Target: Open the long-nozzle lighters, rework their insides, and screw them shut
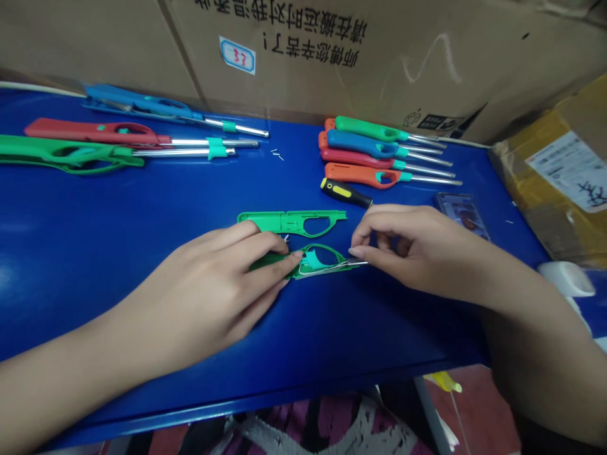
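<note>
My left hand (208,284) presses its fingers on the rear of an opened green lighter half (327,271), which lies flat on the table. Inside this half sit a teal trigger (312,260) and a thin pale wire. My right hand (410,243) pinches the metal tube (359,261) at the front end of the lighter; most of the tube is hidden by the hand. Just behind lies the matching green cover half (270,222), inner side up. A black and yellow screwdriver (346,191) lies by my right hand, its tip hidden.
At the left rest blue (137,101), red (95,131) and green (61,151) long lighters. Several finished-looking lighters (363,174) are lined up at the back right. Tiny screws (277,155) lie mid-table. Cardboard (303,88) walls the back; a phone (462,213) and taped box (554,170) are right.
</note>
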`<state>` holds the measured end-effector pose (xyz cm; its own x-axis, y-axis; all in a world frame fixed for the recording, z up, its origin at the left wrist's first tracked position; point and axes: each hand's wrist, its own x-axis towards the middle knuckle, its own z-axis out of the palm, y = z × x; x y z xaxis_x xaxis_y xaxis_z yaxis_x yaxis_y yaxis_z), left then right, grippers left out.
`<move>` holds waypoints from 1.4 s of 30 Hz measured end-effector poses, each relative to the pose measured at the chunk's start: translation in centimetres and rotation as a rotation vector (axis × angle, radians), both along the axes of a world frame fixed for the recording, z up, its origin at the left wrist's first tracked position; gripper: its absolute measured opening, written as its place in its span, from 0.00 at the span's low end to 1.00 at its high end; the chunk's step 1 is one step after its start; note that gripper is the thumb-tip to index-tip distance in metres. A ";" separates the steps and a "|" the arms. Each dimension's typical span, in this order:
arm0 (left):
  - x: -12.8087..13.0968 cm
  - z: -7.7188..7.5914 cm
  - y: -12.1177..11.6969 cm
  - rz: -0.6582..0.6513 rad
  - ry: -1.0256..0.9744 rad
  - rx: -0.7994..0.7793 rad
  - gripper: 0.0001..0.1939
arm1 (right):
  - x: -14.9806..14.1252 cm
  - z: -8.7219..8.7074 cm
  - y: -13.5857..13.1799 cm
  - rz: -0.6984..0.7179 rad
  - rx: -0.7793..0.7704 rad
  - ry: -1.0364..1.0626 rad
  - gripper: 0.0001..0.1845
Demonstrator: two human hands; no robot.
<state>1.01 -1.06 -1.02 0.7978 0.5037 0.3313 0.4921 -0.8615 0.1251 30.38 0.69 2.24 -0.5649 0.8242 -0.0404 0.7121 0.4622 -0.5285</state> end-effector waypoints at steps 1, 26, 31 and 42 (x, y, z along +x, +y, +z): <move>0.0 0.0 0.0 -0.001 -0.002 0.001 0.16 | 0.1 0.1 0.0 -0.001 -0.015 -0.006 0.06; 0.1 0.3 -0.6 0.066 0.010 0.098 0.11 | -2.3 -2.0 -1.4 0.284 0.169 -0.018 0.07; 0.0 0.5 -0.6 0.059 0.009 0.090 0.12 | -2.5 -1.9 -1.3 0.268 0.137 -0.008 0.07; -2.5 2.2 2.4 0.254 -0.031 -0.255 0.12 | -2.7 -1.3 -1.6 0.261 0.124 -0.102 0.08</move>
<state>-1.50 1.36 1.16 0.6283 0.7540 0.1915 0.6788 -0.6516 0.3386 27.73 -0.87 0.95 -0.7567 0.6536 -0.0160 0.6070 0.6933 -0.3885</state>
